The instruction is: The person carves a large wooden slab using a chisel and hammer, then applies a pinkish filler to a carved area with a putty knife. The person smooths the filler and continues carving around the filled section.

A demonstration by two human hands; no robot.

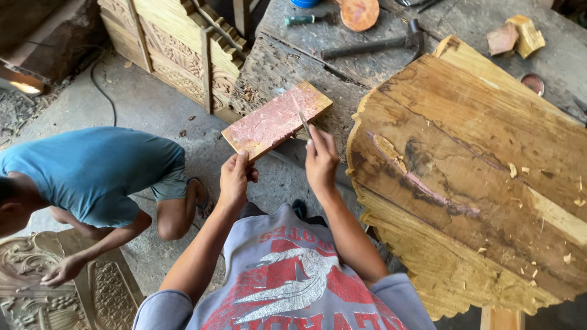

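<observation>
Over workbench edge: left hand (235,177) grips pinkish board (276,119); right hand (320,160) pinches thin blade (302,117) (tip on board).

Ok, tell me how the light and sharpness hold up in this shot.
Head view: soft daylight, even and free of glare on the slab and the pink board; only faint shadows. Left hand, right hand and the thin blade are sharp. Wide-lens bending at the edges; a bright patch on the floor far left.
</observation>
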